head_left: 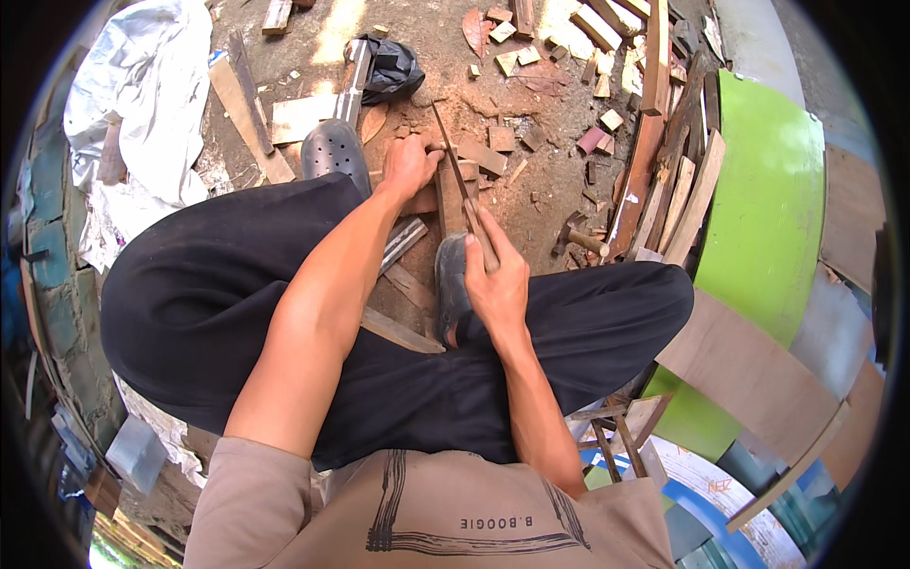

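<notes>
My right hand (498, 280) is wrapped round the wooden handle of a handsaw (454, 161), whose long dark blade shows nearly edge-on and points away from me. My left hand (409, 166) is closed on a small wood piece (442, 147) just left of the blade; most of that piece is hidden by the fingers. Beneath the blade lies a brown wood block (451, 199), between my feet. A dark clog (453, 284) on my right foot touches the near end of this block. The other clog (336, 152) is beyond my left knee.
Small cut wood blocks (500, 138) and reddish sawdust (483, 95) are scattered ahead. Long wood strips (678, 190) are heaped at the right, beside a green panel (763, 209). A black plastic bag (393, 71) and a white cloth sheet (142, 85) lie at the far left.
</notes>
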Demonstrator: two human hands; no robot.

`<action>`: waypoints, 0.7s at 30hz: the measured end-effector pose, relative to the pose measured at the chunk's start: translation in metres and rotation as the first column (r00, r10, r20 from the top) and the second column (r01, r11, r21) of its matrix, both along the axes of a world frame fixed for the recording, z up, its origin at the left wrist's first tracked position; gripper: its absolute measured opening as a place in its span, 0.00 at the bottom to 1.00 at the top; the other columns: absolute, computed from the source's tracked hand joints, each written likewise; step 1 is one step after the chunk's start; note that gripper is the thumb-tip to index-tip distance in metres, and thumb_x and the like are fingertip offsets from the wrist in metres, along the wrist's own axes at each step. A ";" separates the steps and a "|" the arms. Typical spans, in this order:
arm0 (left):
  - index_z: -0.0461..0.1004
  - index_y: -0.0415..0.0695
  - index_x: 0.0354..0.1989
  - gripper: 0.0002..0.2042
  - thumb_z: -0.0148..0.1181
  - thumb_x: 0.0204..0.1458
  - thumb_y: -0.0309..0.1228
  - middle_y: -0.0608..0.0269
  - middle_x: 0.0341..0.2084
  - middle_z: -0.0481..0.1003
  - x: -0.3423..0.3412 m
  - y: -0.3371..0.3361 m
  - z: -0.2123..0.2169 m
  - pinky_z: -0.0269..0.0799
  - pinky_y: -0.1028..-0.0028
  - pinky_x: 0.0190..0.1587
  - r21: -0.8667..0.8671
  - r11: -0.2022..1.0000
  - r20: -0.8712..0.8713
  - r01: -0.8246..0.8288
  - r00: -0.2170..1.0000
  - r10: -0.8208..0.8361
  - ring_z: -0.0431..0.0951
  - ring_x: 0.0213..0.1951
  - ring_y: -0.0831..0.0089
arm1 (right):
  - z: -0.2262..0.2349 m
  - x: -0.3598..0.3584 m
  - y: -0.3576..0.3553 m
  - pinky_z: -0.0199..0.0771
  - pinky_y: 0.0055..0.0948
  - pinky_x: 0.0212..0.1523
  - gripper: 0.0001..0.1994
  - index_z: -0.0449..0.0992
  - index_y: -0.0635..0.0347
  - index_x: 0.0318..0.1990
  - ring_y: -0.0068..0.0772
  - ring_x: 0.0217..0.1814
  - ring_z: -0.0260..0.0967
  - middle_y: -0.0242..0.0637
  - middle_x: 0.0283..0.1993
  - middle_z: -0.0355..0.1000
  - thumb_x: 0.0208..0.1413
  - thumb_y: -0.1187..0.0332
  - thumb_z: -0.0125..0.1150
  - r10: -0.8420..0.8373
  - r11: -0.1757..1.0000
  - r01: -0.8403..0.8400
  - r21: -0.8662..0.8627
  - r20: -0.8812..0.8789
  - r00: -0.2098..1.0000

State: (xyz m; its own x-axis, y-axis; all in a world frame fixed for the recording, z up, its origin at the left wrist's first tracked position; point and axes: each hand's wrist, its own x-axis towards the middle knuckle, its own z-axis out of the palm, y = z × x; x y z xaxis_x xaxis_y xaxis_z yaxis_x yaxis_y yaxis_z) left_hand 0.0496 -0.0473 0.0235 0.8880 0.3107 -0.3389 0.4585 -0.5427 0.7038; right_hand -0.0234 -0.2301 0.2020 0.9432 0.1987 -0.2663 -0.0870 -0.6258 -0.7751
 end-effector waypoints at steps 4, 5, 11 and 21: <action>0.85 0.47 0.42 0.12 0.65 0.53 0.38 0.44 0.32 0.82 -0.009 0.000 -0.005 0.77 0.56 0.46 0.021 1.000 0.002 -0.020 1.000 0.020 0.83 0.38 0.47 | 0.030 -0.035 -0.022 0.77 0.38 0.52 0.21 0.73 0.66 0.62 0.55 0.51 0.79 0.59 0.52 0.78 0.63 0.68 0.58 -0.024 0.996 0.027 0.082 -0.028 0.999; 0.85 0.48 0.42 0.12 0.65 0.54 0.38 0.44 0.31 0.81 -0.009 0.000 -0.004 0.77 0.56 0.46 0.027 0.999 0.022 -0.017 1.000 0.017 0.83 0.38 0.47 | 0.024 -0.031 -0.021 0.78 0.37 0.51 0.21 0.73 0.66 0.62 0.54 0.49 0.80 0.59 0.52 0.78 0.63 0.68 0.58 -0.012 0.996 0.011 0.083 0.009 1.000; 0.86 0.48 0.41 0.11 0.65 0.53 0.37 0.44 0.34 0.82 -0.006 -0.005 -0.010 0.76 0.57 0.47 -0.060 0.998 0.057 -0.026 0.998 0.029 0.83 0.39 0.48 | -0.005 0.024 0.018 0.71 0.32 0.61 0.21 0.73 0.66 0.63 0.38 0.62 0.75 0.55 0.55 0.77 0.63 0.71 0.59 -0.040 0.999 0.039 -0.006 -0.135 0.990; 0.86 0.50 0.41 0.10 0.66 0.53 0.37 0.46 0.36 0.82 -0.004 -0.012 -0.010 0.76 0.58 0.48 -0.111 0.987 0.047 -0.114 0.992 0.120 0.82 0.40 0.48 | -0.021 0.030 0.022 0.71 0.33 0.60 0.19 0.74 0.68 0.60 0.44 0.61 0.75 0.57 0.56 0.76 0.64 0.70 0.59 -0.038 0.999 0.039 0.018 -0.074 0.997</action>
